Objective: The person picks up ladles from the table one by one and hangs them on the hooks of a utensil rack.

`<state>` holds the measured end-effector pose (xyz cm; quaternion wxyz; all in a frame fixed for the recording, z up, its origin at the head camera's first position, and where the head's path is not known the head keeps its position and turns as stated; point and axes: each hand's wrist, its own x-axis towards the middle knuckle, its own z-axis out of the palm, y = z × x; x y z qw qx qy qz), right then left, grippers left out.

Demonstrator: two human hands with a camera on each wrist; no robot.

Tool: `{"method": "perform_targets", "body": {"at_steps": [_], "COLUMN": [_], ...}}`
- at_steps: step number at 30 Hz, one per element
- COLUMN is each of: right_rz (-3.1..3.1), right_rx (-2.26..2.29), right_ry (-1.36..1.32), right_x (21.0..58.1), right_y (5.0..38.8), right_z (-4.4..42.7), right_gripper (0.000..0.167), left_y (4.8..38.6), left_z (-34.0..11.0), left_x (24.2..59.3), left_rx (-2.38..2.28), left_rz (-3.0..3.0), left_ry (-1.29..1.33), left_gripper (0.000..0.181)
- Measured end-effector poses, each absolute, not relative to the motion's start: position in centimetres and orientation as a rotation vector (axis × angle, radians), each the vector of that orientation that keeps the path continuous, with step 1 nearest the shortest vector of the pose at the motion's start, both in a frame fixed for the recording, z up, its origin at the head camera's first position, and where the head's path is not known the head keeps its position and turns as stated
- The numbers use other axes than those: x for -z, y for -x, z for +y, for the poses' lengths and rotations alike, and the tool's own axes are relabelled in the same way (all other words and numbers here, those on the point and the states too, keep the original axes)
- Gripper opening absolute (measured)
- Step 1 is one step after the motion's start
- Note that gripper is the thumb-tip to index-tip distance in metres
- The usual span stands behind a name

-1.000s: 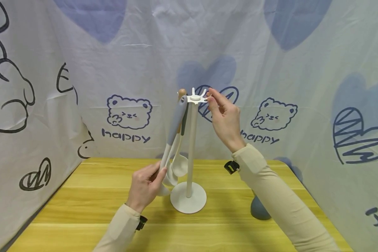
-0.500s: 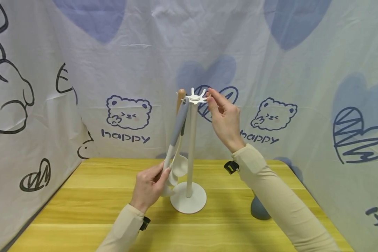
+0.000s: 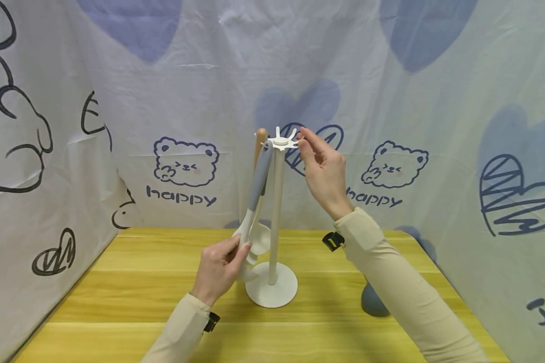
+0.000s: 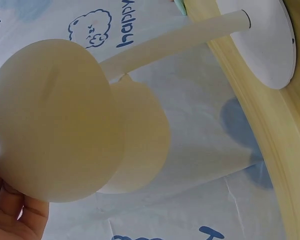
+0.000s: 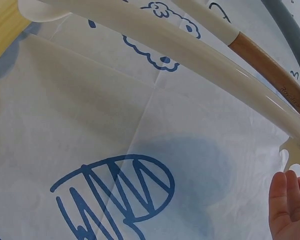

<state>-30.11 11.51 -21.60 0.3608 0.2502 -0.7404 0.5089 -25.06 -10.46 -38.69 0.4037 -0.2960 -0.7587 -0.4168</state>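
Observation:
A white stand (image 3: 276, 217) with a round base and a hooked top ring (image 3: 281, 142) stands on the table. On its left side hang a blue-grey-handled utensil (image 3: 261, 174), a wooden-handled one (image 3: 261, 135) and a white ladle (image 3: 260, 239). My left hand (image 3: 220, 267) pinches the blue-grey utensil's white lower shaft; its handle's top is at a hook. My right hand (image 3: 326, 169) pinches a hook at the ring's right side. The left wrist view shows a large pale bowl (image 4: 55, 120) by the left fingers; in the right wrist view a wooden handle (image 5: 270, 70) lies beside the pole.
A dark blue rounded object (image 3: 374, 301) stands on the wooden table (image 3: 131, 282) at the right, partly hidden by my right sleeve. A printed cloth (image 3: 186, 101) hangs behind the table and along both sides.
My left hand has moved slightly right with the utensil's lower end, which swings closer to the pole. The handle's top has shifted a little right. My right hand stays at the ring.

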Motion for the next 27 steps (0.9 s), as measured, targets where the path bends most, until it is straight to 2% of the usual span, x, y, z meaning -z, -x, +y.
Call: {"method": "perform_targets", "body": {"at_steps": [13, 20, 27], "right_rz": [-1.916, -1.926, -1.909], "right_rx": [-1.318, -1.305, -1.275], "right_ry": [-0.647, -0.661, -0.689], "right_x": [21.6, 21.9, 22.4], "right_y": [30.1, 30.1, 30.0], "right_z": [11.4, 11.4, 11.8], "right_gripper": [0.042, 0.041, 0.041], "left_y": [24.9, 25.0, 25.3], "left_z": [-10.7, -11.1, -11.9], "left_x": [38.8, 38.6, 38.3], "left_rx": [1.061, 1.075, 1.071], "left_rz": [-1.965, -1.938, -1.893], "left_ry": [0.720, 0.679, 0.592], "left_gripper": [0.010, 0.021, 0.016]}}
